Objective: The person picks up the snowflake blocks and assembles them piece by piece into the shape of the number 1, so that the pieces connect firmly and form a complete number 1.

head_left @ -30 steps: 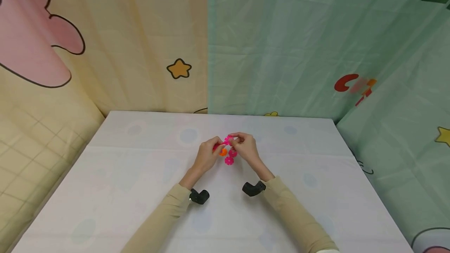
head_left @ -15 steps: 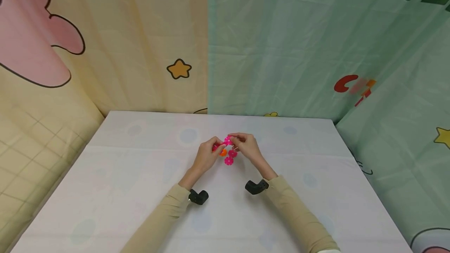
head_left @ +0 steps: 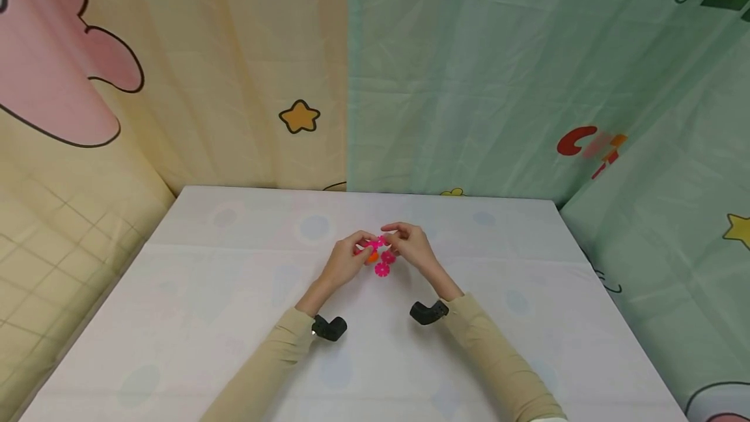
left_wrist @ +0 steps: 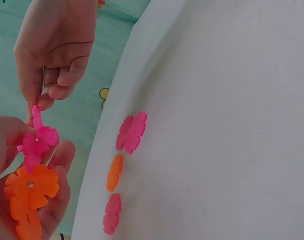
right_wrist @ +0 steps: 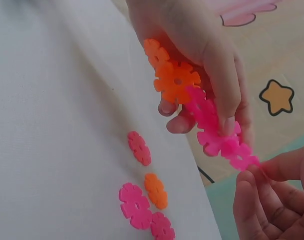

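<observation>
My left hand (head_left: 344, 259) holds a chain of notched, flower-shaped plastic discs above the table. Two orange discs (right_wrist: 177, 82) form one end of the chain, beneath the palm, and pink discs (right_wrist: 205, 114) continue from them. The left thumb presses on a pink disc near the middle. At the other end my right hand (head_left: 412, 247) pinches the edge of the last pink disc (right_wrist: 241, 157) between thumb and forefinger. In the left wrist view the same pink end (left_wrist: 38, 142) shows between both hands; how the discs slot together is partly hidden by fingers.
Below the hands, loose discs lie on the white-covered table (head_left: 234, 318): a pink one (right_wrist: 139, 148), an orange one (right_wrist: 155, 191) and two more pink ones, including a larger pink disc (right_wrist: 136, 206). Printed curtains (head_left: 469, 83) hang behind the table's far edge.
The pink disc between the hands, facing the head camera before, is now tilted and lower. The left fingers have shifted over the chain. My right wrist has moved slightly to the right.
</observation>
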### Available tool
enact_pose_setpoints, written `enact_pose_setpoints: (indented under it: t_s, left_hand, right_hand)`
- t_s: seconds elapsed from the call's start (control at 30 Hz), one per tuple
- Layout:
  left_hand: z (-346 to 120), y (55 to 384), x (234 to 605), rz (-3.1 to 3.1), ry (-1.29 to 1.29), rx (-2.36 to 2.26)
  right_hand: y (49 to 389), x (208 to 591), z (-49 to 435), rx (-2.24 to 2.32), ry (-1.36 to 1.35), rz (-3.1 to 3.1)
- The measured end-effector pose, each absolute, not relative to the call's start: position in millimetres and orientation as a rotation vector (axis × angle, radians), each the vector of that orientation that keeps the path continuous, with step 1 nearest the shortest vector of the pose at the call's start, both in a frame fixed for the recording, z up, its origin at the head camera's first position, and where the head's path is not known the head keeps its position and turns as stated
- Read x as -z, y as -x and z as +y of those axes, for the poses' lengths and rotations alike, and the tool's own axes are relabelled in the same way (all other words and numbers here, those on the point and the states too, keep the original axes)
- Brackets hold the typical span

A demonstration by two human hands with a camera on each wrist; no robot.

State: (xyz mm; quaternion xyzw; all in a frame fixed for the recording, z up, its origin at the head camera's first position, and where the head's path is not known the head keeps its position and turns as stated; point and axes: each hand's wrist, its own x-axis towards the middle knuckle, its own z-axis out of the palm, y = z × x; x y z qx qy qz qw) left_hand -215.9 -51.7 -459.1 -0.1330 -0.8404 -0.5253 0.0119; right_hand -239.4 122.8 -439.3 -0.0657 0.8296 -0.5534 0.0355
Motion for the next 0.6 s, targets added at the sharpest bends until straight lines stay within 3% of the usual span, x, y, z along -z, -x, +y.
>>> enact_pose_setpoints:
  t_s: [0.6]
  left_hand:
    - [-65.7,220.5,465.1,-2.579,0.255,1.622]
  right_hand:
    - [244.1,460.5,135.6,1.421,0.157,2.641]
